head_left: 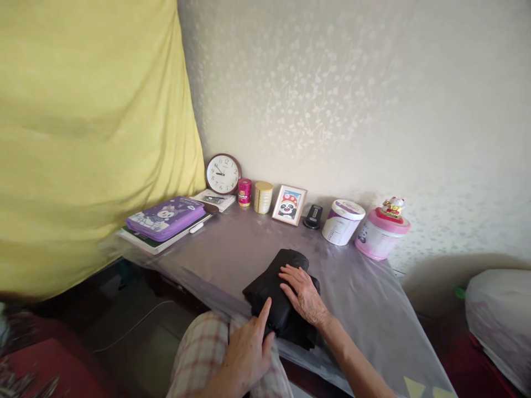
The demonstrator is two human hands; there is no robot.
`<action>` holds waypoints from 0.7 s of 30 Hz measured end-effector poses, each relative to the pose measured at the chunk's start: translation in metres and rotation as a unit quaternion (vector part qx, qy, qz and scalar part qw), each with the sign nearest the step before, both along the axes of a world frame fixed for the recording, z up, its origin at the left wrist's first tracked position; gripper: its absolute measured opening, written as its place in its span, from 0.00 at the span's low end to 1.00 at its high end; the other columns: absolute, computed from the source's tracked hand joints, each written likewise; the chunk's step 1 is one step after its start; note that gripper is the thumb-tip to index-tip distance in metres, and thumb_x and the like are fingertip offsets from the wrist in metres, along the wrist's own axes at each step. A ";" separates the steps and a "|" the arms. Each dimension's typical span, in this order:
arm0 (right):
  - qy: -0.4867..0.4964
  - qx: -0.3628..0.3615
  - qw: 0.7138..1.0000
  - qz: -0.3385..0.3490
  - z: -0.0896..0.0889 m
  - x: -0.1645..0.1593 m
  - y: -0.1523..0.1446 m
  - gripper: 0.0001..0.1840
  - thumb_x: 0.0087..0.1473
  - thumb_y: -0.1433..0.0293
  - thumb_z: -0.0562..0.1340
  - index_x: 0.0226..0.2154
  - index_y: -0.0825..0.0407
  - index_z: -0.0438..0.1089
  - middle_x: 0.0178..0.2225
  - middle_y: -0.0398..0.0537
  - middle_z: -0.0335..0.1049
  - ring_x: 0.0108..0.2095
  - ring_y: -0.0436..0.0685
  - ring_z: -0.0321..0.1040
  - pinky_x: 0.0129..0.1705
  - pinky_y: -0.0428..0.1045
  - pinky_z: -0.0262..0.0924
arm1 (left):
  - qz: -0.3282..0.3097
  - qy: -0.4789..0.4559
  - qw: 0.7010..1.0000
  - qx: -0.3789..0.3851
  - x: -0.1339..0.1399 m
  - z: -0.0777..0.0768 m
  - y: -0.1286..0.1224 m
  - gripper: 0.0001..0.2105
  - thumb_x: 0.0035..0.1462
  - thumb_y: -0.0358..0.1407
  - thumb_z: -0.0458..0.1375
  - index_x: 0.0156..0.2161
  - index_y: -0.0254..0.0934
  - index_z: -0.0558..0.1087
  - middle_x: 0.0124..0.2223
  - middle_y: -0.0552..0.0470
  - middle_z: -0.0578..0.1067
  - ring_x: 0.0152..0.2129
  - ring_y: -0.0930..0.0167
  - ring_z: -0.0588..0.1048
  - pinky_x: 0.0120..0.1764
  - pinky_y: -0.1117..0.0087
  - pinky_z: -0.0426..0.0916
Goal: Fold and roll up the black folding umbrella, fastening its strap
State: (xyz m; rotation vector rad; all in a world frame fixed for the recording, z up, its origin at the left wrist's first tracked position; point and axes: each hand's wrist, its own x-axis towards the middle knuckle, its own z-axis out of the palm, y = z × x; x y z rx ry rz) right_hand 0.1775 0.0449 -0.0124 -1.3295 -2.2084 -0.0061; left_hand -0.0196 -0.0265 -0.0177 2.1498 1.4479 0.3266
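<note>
A folded bundle of black fabric (274, 279) lies at the front edge of the table; whether it is a garment or a bag, I cannot tell. My right hand (305, 296) rests flat on top of its right part, fingers stretched out. At the bundle's near edge is my left hand (249, 351), with the index finger extended against the fabric and the thumb apart. The other fingers of that hand are mostly hidden from above.
The table (207, 254) has a clear plastic cover. A purple zip case (166, 217) lies on books at left. Along the wall stand a clock (223, 173), two small cans, a panda picture frame (289, 205), a black object (313, 216), a white tub (343, 224) and a pink tub (381, 235).
</note>
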 end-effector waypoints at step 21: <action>0.740 -0.160 0.638 -0.138 -0.024 0.102 0.036 0.17 0.46 0.56 0.61 0.31 0.52 0.70 0.34 0.51 0.75 0.39 0.58 0.72 0.41 0.51 0.65 | 0.033 -0.185 0.972 -0.143 -0.016 0.059 -0.002 0.32 0.57 0.48 0.47 0.64 0.43 0.44 0.14 0.62 0.63 0.10 0.73 0.65 0.16 0.76 0.58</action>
